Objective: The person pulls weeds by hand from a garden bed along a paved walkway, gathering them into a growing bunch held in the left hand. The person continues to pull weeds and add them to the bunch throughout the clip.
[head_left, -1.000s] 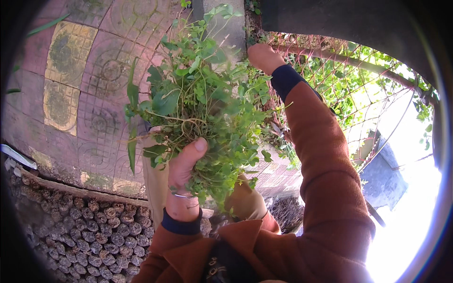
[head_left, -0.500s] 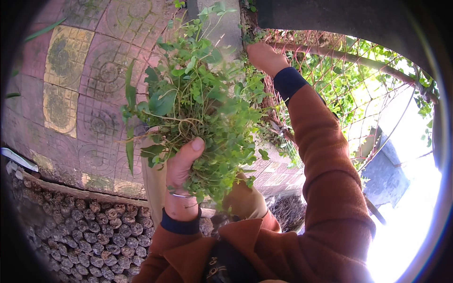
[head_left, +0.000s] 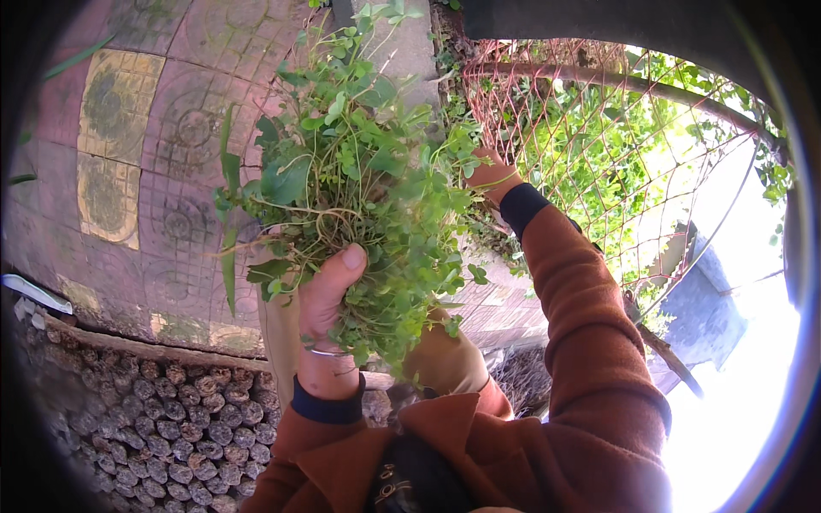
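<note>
A big loose bunch of leafy green plants (head_left: 359, 197), with tangled pale stems, is gripped in my left hand (head_left: 329, 291). The thumb lies across the stems while leaves hide the other fingers. My right hand (head_left: 493, 175) is just right of the bunch, beside the red wire mesh fence (head_left: 590, 111). It looks closed, with its fingertips hidden by leaves. A thin light stem crosses it, but what it holds I cannot make out.
Pink and yellow paving tiles (head_left: 184, 162) cover the ground at left. Stacked round, log-like pieces (head_left: 180, 436) stand at lower left. A concrete kerb (head_left: 410, 51) runs behind the bunch. Beyond the fence grow green plants, and a bent pole (head_left: 633, 81) runs along it.
My right hand has come down from the fence's far end, closer to me and slightly right. My left hand still holds the bunch, shifted slightly left.
</note>
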